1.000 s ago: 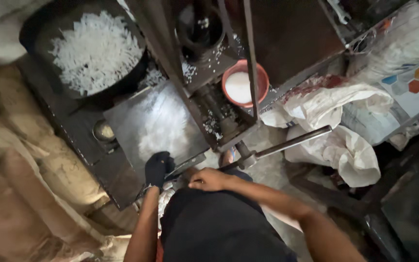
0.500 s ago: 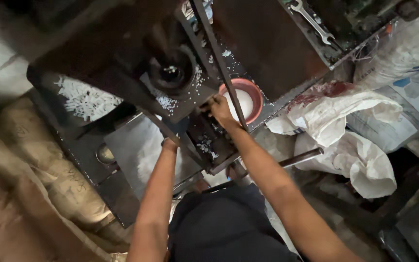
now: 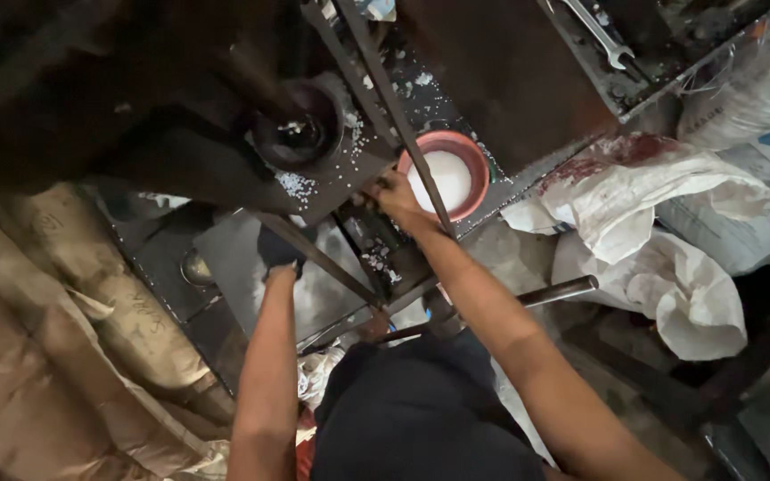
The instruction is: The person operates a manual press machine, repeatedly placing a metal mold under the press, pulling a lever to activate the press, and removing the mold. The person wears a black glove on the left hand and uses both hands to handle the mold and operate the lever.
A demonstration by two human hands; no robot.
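My left hand [image 3: 280, 249], in a dark glove, reaches under the dark metal machine plate [image 3: 331, 183] and sits against a slanted steel bar [image 3: 314, 254]; its grip is hidden. My right hand [image 3: 396, 200] is closed at the machine frame beside a red bowl [image 3: 479, 183] of white powder. White pellets [image 3: 298, 185] lie scattered on the plate near a round black funnel opening [image 3: 300, 134].
A thin steel rod [image 3: 407, 134] crosses in front of the bowl. A metal lever bar [image 3: 554, 291] juts right near my waist. White sacks [image 3: 670, 240] are piled at right, brown sacks [image 3: 73, 294] at left. A spanner [image 3: 599, 36] lies on the rusty top.
The view has tilted so the tray of white pellets is out of sight. Both hands have risen from the low lever to the machine plate, the right one to the bowl's side.
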